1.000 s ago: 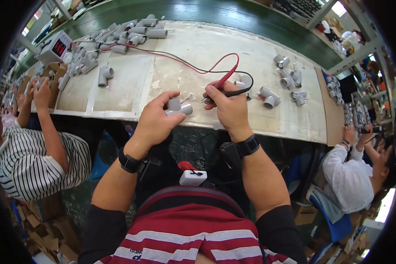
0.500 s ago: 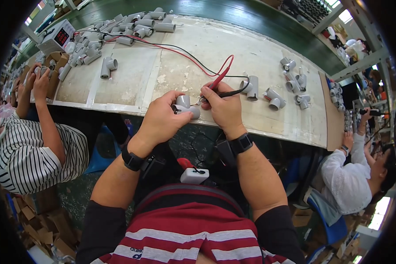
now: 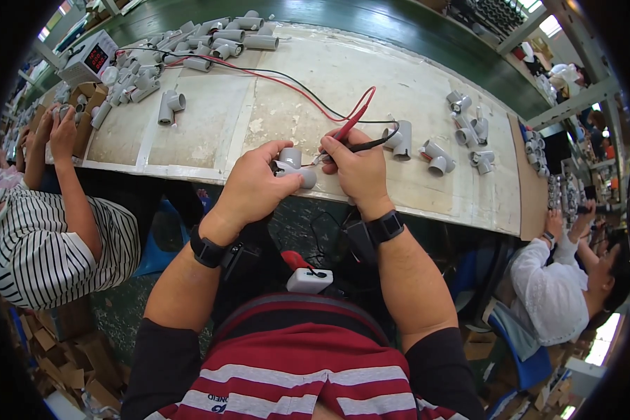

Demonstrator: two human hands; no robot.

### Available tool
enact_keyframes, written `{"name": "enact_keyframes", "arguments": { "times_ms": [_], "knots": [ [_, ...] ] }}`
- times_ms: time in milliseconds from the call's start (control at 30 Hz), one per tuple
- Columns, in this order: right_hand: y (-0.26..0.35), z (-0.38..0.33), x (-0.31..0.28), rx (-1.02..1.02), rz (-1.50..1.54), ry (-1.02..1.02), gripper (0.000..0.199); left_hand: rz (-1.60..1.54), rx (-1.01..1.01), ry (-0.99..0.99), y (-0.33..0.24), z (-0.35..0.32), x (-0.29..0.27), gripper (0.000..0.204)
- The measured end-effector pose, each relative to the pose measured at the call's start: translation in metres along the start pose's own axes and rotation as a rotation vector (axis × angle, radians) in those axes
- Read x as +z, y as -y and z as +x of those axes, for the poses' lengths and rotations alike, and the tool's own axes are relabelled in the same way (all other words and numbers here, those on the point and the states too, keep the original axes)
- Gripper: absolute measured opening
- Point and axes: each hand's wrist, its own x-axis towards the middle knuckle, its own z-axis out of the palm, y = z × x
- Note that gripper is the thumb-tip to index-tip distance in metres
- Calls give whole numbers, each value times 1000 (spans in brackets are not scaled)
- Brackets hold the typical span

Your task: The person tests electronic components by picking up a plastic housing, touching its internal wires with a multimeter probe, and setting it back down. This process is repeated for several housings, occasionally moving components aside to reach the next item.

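Observation:
Near the front edge of the table, my left hand is closed around a grey T-shaped plastic pipe fitting, thumb across its front. My right hand pinches a red test probe and a black test probe together. Their tips point left at the fitting's right side, by a small wire end; whether they touch it is too small to tell. Red and black leads run from the probes back across the table to a white boxy meter with a red lit display.
A heap of grey fittings covers the back left of the table. One tee lies apart from it; several more lie to the right. A co-worker sits at left, another at right.
My left hand and the fitting have shifted very slightly; the probes remain beside it. At right, the co-worker's raised hand with a dark tool has come down.

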Motion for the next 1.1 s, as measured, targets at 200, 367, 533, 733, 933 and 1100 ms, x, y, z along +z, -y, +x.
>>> {"name": "enact_keyframes", "arguments": {
  "times_ms": [200, 367, 533, 733, 933, 1100],
  "knots": [
    [-2, 3, 0, 8, -4, -11, 16, 44, -2, 27, -1, 5, -4, 63],
    [-3, 2, 2, -4, -16, -18, 17, 11, -30, 52, 1, 9, -8, 62],
    [-2, -3, 5, -7, -48, -50, 16, -96, -30, -14, 9, 16, -6, 60],
    [1, -4, 12, -18, -80, -87, 16, -258, 118, -56, 34, 20, -1, 52],
    [0, -3, 12, -18, -53, -81, 15, -353, 205, -45, 41, 19, 3, 52],
    [1, -2, 13, -36, -83, -83, 14, -363, 208, 32, 40, 14, -1, 54]
  ]
}}
